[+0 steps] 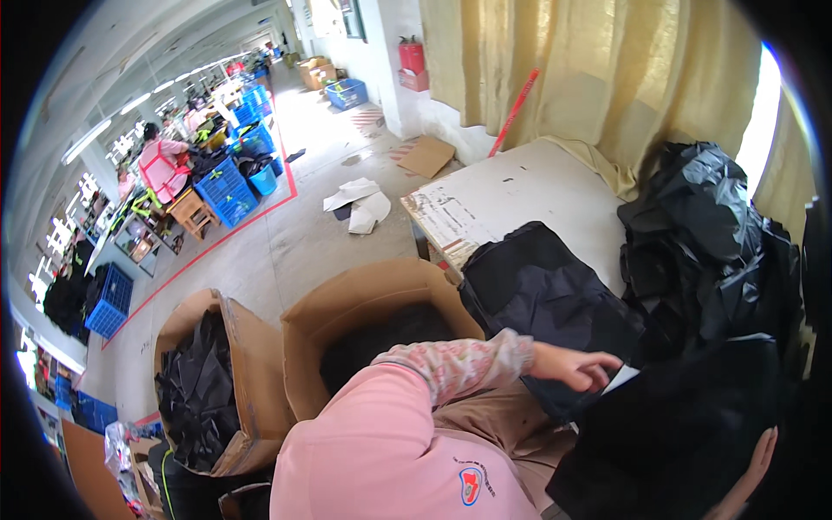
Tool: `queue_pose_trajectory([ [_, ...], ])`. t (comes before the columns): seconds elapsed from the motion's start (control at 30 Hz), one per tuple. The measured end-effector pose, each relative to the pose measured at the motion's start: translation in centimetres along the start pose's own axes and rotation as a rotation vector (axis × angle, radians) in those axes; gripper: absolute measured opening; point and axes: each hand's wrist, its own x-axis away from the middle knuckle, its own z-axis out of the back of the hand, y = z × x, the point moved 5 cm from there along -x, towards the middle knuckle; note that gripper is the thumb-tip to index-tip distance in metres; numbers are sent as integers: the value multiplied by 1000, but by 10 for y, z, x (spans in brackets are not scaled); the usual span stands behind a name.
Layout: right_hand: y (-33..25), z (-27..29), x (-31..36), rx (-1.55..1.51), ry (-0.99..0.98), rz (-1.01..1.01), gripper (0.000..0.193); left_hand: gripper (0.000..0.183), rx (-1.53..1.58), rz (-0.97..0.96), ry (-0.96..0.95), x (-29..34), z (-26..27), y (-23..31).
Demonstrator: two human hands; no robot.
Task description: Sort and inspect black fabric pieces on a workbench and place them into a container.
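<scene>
My left hand, in a floral sleeve, reaches out over the work with its fingers apart and the index finger stretched. Its fingertips are close to a small white piece, and nothing shows in its grasp. At the lower right my right hand holds the outer edge of a large black sheet of fabric, which hides part of that hand. A stack of black fabric pieces lies on the table's near edge, just beyond my left hand.
A worn white table stands ahead, with heaped black plastic bags at its right. Two cardboard boxes with black material stand at my left. Farther off are blue crates, floor scraps and a seated person.
</scene>
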Motion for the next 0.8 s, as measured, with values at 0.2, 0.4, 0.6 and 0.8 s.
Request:
queue_pose_trajectory([
  [0.2, -77, -68, 48, -690, 62, -74, 48, 97, 259, 177, 277, 23, -35, -87],
  [0.4, -54, -78, 18, -971, 53, -356, 47, 70, 888, 307, 381, -24, -78, -53],
  [0.6, -46, -83, 32, -921, 40, -308, 34, 49, 1043, 401, 289, -45, -80, -76],
  [0.8, -26, -116, 41, -1086, -369, -288, 24, 31, 1104, 151, 332, -76, -86, -45],
])
